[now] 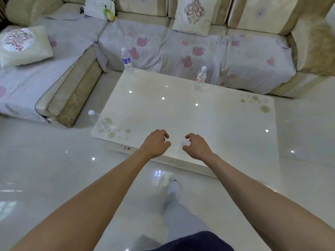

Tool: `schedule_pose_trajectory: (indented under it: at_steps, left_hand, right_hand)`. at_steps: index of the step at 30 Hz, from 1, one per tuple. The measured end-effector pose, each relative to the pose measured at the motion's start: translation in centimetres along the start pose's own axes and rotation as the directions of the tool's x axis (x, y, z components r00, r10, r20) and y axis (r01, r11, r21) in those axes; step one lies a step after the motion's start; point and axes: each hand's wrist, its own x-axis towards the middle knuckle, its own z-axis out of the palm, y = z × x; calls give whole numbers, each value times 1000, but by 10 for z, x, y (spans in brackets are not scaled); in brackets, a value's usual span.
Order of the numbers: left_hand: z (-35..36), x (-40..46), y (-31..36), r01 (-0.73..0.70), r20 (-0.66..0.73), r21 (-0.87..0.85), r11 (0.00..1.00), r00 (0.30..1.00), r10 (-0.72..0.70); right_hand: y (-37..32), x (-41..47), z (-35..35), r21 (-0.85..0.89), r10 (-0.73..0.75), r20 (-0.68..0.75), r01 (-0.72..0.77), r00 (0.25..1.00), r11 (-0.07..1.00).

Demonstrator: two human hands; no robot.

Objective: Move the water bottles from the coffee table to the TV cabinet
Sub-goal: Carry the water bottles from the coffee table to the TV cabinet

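Pale glossy floor (54, 178) and a cream sofa (163, 48) frame a low white bench (217, 127), seen from above with both arms stretched out over its near edge.

3 bottles stand on the bench, all upright, long axes vertical. Bottle 1 (126, 61), with a blue label, is at the far corner, well ahead of the left hand (155, 143) and slightly to its left. Bottle 2 (200, 79), with a red mark, is at the far edge, ahead of the right hand (196, 146) and about in line with it. Bottle 3 (98, 121), clear and hard to read against the surface, sits at the near corner, to the left of the left hand and the closest of the 3 to either hand.

Both hands hover over the near edge, close together, fingers loosely curled, neither holding a bottle. A small white speck shows at the right fingertips; what it is cannot be told.

My judgement: the left hand takes bottle 3 by reaching sideways, while the right must go forward across the bench for bottle 2. No cabinet is in view, so a turn away will be needed. How full the bottles are cannot be told.
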Motion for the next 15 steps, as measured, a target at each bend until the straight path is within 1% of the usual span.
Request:
schedule_pose_trajectory:
  at_steps: [4, 8, 15]
  left_hand:
    - [13, 59, 5, 46, 29, -42, 998, 999, -45]
    - [40, 103, -3, 106, 91, -72, 992, 991, -99]
    - [77, 151, -40, 189, 171, -95, 977, 970, -171]
  right_hand:
    - [15, 59, -2, -7, 46, 15, -46, 999, 999]
    - [36, 106, 14, 10, 137, 64, -138, 988, 990]
    - [51, 161, 51, -21, 165, 108, -164, 980, 986]
